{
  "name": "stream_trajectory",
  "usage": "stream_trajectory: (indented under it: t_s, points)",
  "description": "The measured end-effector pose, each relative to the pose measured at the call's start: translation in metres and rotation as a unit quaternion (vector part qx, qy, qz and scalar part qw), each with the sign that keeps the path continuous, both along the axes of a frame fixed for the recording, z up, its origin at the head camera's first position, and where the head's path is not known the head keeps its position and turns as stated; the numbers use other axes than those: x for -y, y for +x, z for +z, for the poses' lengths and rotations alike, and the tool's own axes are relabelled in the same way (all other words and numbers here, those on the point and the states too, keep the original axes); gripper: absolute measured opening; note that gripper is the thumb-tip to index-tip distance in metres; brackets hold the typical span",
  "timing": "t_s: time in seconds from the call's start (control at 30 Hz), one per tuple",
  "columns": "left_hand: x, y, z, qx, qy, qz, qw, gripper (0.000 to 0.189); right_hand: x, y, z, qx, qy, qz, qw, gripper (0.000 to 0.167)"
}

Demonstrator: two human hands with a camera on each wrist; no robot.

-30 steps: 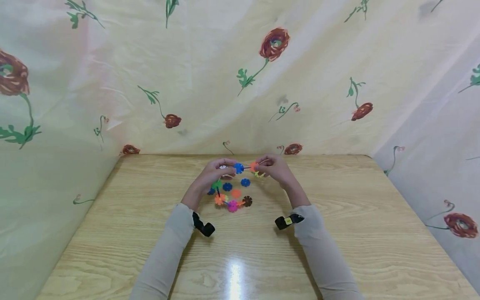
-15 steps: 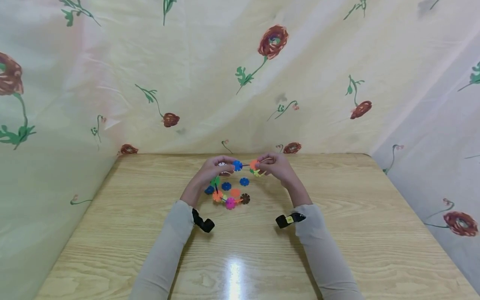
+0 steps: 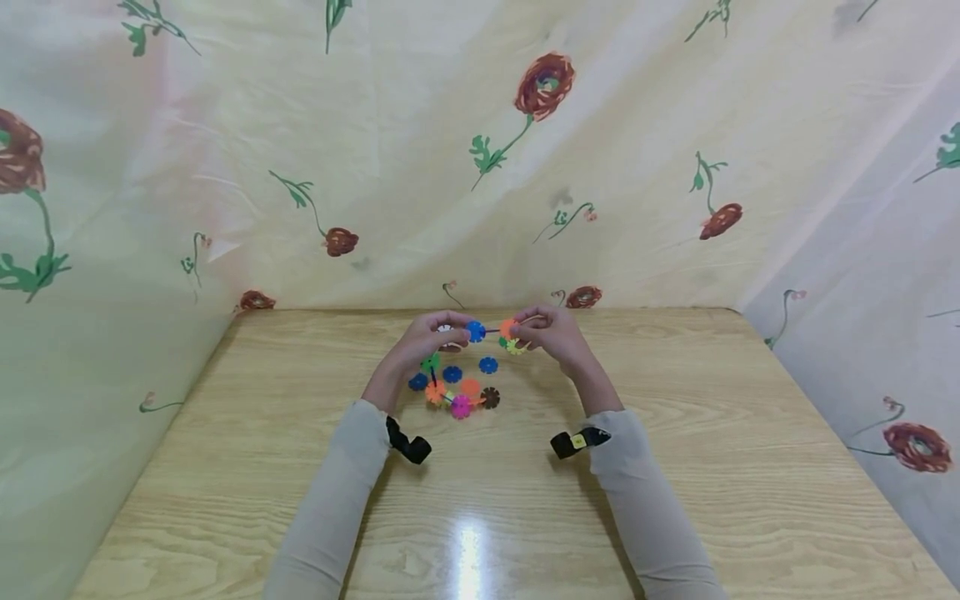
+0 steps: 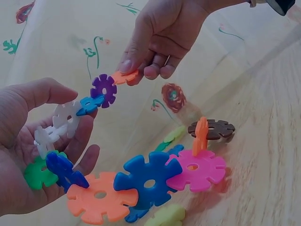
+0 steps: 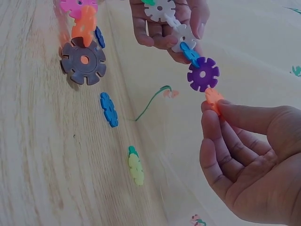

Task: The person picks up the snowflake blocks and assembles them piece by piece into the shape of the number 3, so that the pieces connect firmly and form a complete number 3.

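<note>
A chain of notched plastic discs hangs in a loop between the hands and the table. My left hand (image 3: 422, 342) holds it by the white disc (image 4: 67, 117), thumb and fingers around it, with the green disc (image 4: 41, 170) near the palm. At the chain's end, my right hand (image 3: 553, 336) pinches an orange disc (image 5: 214, 100) between thumb and forefinger. That orange disc joins a purple disc (image 5: 203, 74), which joins a light-blue disc (image 4: 90, 104). Lower down, the chain runs through a large blue disc (image 4: 148, 180) and a pink disc (image 4: 197, 170) to a brown disc (image 5: 83, 62).
Loose blue discs (image 3: 488, 365) lie on the wooden table (image 3: 675, 467) beneath the hands. A yellow disc (image 5: 136, 168) joined to a green one lies farther back. Flower-printed cloth (image 3: 420, 167) rises behind the table's back edge and along its sides.
The head view has shifted slightly. Both hands keep the same grips on the chain, at almost the same places.
</note>
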State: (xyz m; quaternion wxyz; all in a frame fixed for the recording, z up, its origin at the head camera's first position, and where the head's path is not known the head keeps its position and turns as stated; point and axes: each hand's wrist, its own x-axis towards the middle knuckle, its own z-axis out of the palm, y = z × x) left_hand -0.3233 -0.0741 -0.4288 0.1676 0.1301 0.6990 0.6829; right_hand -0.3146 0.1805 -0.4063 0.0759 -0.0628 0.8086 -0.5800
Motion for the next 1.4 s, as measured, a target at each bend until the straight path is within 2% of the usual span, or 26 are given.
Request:
stream_trajectory:
  t_s: [0.4, 0.6, 0.77, 1.17, 1.4]
  points:
    - [-0.004, -0.001, 0.006, -0.022, -0.024, -0.016, 0.9993, 0.032, 0.001, -0.001, -0.003, -0.008, -0.026, -0.013, 0.9995, 0.028]
    - [-0.006, -0.001, 0.006, -0.024, -0.034, -0.016, 0.999, 0.031, 0.002, -0.001, -0.006, -0.032, -0.03, 0.005, 0.999, 0.029]
    - [-0.008, 0.0, 0.005, -0.021, -0.044, -0.004, 0.9988, 0.028, 0.003, -0.001, -0.007, -0.047, -0.025, 0.025, 0.9983, 0.031]
    - [-0.011, 0.002, 0.007, -0.008, -0.036, 0.029, 0.9989, 0.023, 0.004, -0.003, -0.006, -0.058, -0.019, 0.048, 0.997, 0.028]
    - [-0.014, 0.002, 0.008, 0.003, -0.027, 0.045, 0.9986, 0.02, 0.006, -0.002, -0.005, -0.054, -0.044, 0.048, 0.9964, 0.024]
